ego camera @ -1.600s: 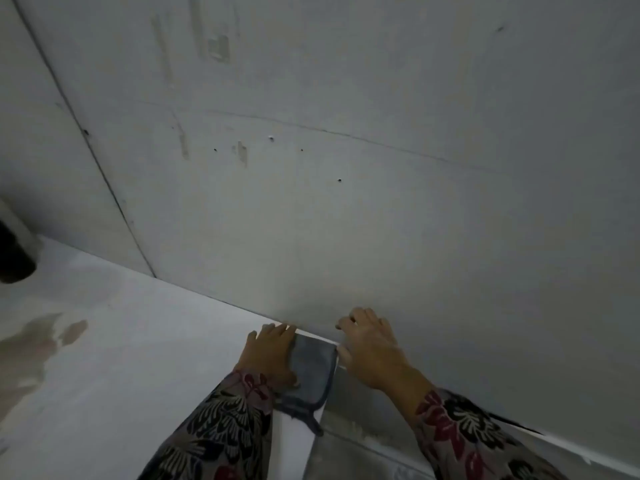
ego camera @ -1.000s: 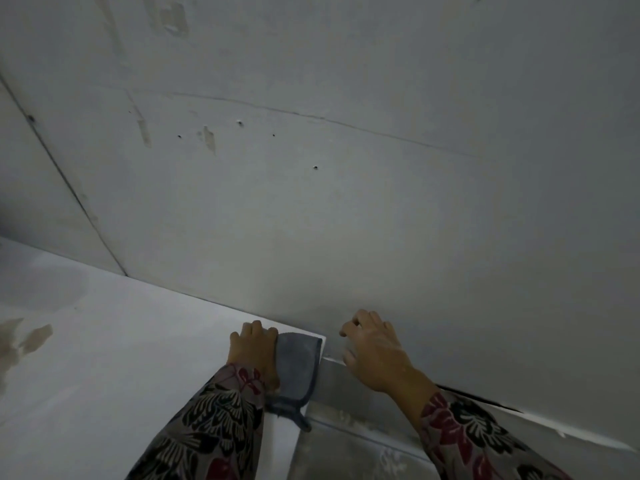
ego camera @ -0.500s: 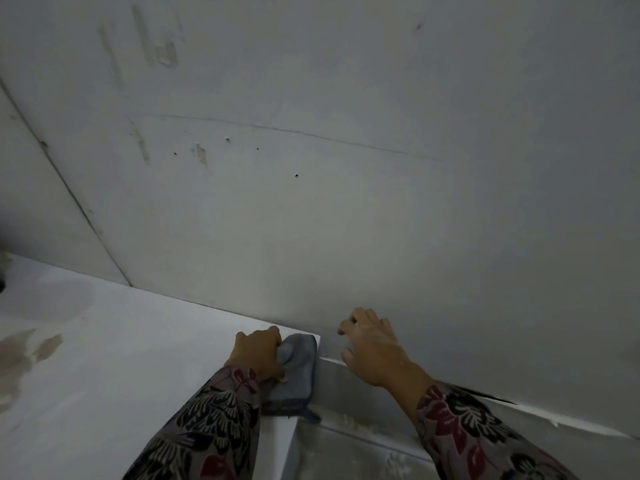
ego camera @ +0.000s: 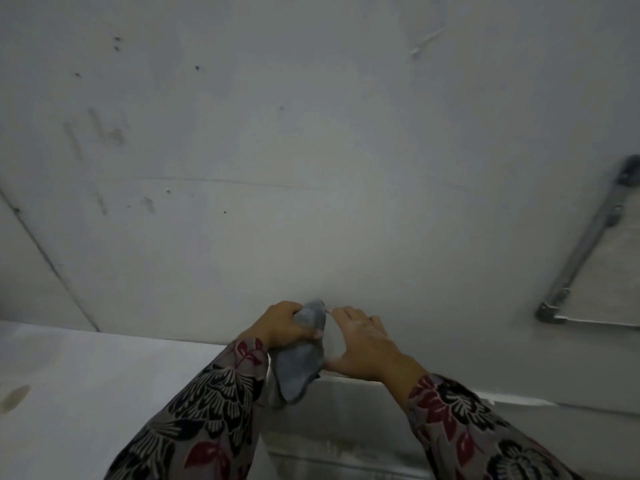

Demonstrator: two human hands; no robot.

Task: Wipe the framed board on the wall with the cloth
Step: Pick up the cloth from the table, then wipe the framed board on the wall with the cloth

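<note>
Head view shows me the left hand (ego camera: pixel 277 327) with fingers (ego camera: pixel 285 308) clutching the bunched cloth (ego camera: pixel 304 358) at lower centre, the right hand (ego camera: pixel 363 344) flat-fingered on the wall (ego camera: pixel 311 168), probably bracing, and the framed board (ego camera: pixel 581 258) far right.

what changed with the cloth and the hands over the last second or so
The left hand gathered the cloth, earlier spread flat on the ledge corner, into a bunch and raised it toward the wall. The right hand stayed spread on the wall beside it. The framed board at the right is untouched.
</note>
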